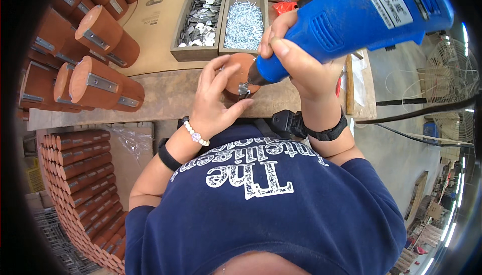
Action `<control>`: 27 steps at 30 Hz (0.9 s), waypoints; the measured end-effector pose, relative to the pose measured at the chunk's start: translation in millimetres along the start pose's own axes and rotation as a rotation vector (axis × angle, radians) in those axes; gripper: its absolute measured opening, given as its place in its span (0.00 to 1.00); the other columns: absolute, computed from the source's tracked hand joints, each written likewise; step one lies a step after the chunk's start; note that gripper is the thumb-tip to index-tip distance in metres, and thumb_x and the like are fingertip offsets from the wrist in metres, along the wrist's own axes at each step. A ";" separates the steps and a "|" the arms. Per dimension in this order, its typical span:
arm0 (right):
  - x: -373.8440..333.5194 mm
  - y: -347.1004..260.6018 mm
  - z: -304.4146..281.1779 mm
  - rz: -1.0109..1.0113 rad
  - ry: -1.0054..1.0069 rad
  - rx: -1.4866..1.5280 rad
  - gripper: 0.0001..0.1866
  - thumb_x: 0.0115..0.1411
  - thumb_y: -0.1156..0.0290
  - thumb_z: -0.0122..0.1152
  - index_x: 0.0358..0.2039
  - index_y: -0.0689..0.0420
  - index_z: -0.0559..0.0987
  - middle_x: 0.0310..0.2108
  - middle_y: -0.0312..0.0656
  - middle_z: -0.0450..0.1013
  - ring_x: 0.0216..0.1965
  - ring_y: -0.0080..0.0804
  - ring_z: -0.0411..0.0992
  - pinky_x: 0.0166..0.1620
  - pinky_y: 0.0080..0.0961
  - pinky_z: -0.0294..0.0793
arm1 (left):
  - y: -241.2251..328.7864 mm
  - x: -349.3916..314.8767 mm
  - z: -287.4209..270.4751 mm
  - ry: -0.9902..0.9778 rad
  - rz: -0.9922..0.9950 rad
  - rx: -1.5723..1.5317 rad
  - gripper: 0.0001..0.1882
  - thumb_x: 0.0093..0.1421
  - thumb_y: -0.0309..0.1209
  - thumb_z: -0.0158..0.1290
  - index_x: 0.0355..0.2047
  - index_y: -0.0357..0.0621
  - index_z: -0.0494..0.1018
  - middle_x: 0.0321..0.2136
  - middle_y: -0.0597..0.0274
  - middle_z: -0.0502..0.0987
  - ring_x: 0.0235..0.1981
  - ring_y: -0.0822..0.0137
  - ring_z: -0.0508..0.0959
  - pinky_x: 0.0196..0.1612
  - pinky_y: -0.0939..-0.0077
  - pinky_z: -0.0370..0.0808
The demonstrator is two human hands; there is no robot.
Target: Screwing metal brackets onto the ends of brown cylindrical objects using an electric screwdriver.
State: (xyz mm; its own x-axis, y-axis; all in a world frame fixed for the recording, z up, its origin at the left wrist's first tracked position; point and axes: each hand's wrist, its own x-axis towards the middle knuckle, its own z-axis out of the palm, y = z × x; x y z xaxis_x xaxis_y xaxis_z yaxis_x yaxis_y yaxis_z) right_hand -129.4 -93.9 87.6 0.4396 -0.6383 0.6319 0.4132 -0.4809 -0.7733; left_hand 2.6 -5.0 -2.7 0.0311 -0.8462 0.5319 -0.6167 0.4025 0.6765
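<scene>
at the near edge of the table point(165, 96), a brown wooden cylinder point(236, 71) stands upright with its round top face toward the camera. left hand point(213, 101) wraps the cylinder from the left, fingers curled on its side and rim, holding it steady. right hand point(301, 59) is closed around a blue electric screwdriver point(361, 11). the screwdriver's long axis runs from upper right down to lower left; its dark nose points at the cylinder and meets a small metal plate point(244, 89) on the cylinder's near side.

just beyond the cylinder sits a two-compartment wooden tray point(198, 53): metal plates fill the left compartment, silver screws point(243, 24) the right. left of the cylinder, well apart, finished cylinders point(103, 81) lie on their sides in a pile, each with a metal plate. bare table surface lies between that pile and the cylinder. below the table edge, left of the cylinder, more cylinders point(83, 184) are stacked in rows.
</scene>
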 end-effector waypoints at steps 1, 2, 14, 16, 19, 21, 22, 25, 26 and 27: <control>-2.0 -1.7 -0.6 -0.003 0.004 0.002 0.25 0.44 0.82 0.50 0.44 0.62 0.57 0.21 0.40 0.65 0.23 0.31 0.68 0.29 0.27 0.69 | 4.9 2.4 1.8 0.005 -0.071 -0.003 0.30 0.34 0.27 0.61 0.42 0.42 0.65 0.45 0.50 0.62 0.45 0.51 0.64 0.48 0.64 0.63; -4.0 -3.5 -1.8 -0.014 -0.009 -0.008 0.25 0.44 0.83 0.50 0.45 0.62 0.57 0.22 0.40 0.65 0.23 0.31 0.68 0.29 0.28 0.68 | 7.7 3.7 2.5 0.012 -0.144 -0.004 0.35 0.33 0.28 0.62 0.45 0.42 0.62 0.46 0.49 0.59 0.46 0.50 0.64 0.47 0.64 0.64; -5.5 -5.9 1.6 -0.058 -0.109 -0.105 0.25 0.44 0.86 0.48 0.44 0.62 0.56 0.22 0.40 0.65 0.24 0.29 0.67 0.30 0.26 0.68 | -12.9 -9.4 14.8 0.120 0.012 0.001 0.22 0.33 0.24 0.62 0.33 0.42 0.72 0.44 0.50 0.65 0.42 0.55 0.68 0.43 0.69 0.67; -4.0 -6.9 2.8 -0.051 -0.125 -0.115 0.25 0.44 0.86 0.48 0.44 0.62 0.56 0.22 0.40 0.65 0.24 0.28 0.67 0.30 0.25 0.68 | -12.5 -13.0 16.3 0.126 -0.004 -0.007 0.20 0.33 0.23 0.61 0.32 0.42 0.72 0.43 0.51 0.66 0.42 0.55 0.69 0.43 0.69 0.67; -2.9 -8.4 5.1 -0.063 -0.140 -0.133 0.24 0.43 0.86 0.49 0.43 0.63 0.56 0.21 0.40 0.65 0.23 0.28 0.67 0.30 0.25 0.68 | -11.2 -14.9 16.8 0.134 -0.014 -0.014 0.19 0.34 0.23 0.60 0.31 0.42 0.73 0.41 0.54 0.69 0.41 0.56 0.69 0.42 0.69 0.67; -2.7 -6.5 5.2 -0.084 -0.166 -0.131 0.24 0.43 0.86 0.49 0.43 0.63 0.56 0.21 0.41 0.65 0.23 0.28 0.67 0.29 0.25 0.68 | -12.2 -15.8 17.5 0.141 -0.007 -0.014 0.19 0.34 0.23 0.60 0.31 0.43 0.73 0.41 0.55 0.69 0.41 0.56 0.69 0.42 0.69 0.67; -2.3 -4.8 4.9 -0.085 -0.167 -0.132 0.24 0.43 0.86 0.49 0.43 0.63 0.56 0.21 0.41 0.65 0.23 0.28 0.67 0.29 0.25 0.68 | -13.1 -16.4 18.1 0.139 -0.013 -0.012 0.19 0.34 0.23 0.60 0.31 0.42 0.73 0.41 0.55 0.69 0.41 0.56 0.69 0.42 0.69 0.67; -1.1 -3.6 3.0 -0.075 -0.158 -0.108 0.24 0.44 0.85 0.49 0.43 0.64 0.56 0.21 0.41 0.65 0.23 0.29 0.67 0.29 0.25 0.68 | -12.8 -14.6 17.7 0.142 0.001 -0.001 0.19 0.34 0.23 0.60 0.31 0.42 0.73 0.41 0.55 0.69 0.41 0.55 0.69 0.42 0.69 0.67; -0.5 -4.2 2.8 -0.053 -0.138 -0.087 0.24 0.44 0.85 0.49 0.43 0.64 0.57 0.21 0.41 0.65 0.23 0.29 0.67 0.29 0.25 0.68 | -12.7 -14.0 17.0 0.150 0.016 0.012 0.18 0.34 0.24 0.60 0.30 0.43 0.73 0.40 0.54 0.69 0.41 0.55 0.69 0.42 0.68 0.67; 0.1 -4.7 2.6 -0.031 -0.117 -0.065 0.23 0.44 0.84 0.50 0.43 0.64 0.57 0.21 0.41 0.65 0.23 0.29 0.67 0.30 0.25 0.68 | -12.3 -13.8 16.2 0.152 0.017 0.012 0.18 0.34 0.24 0.60 0.30 0.43 0.73 0.40 0.54 0.69 0.41 0.55 0.69 0.42 0.68 0.67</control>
State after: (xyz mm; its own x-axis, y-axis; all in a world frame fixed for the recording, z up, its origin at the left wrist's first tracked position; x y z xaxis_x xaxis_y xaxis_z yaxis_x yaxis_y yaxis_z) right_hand -129.2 -90.1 91.5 0.5193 -0.5498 0.6543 0.3773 -0.5395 -0.7527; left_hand -3.0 -3.9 -26.6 0.1392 -0.7763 0.6148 -0.6273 0.4113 0.6613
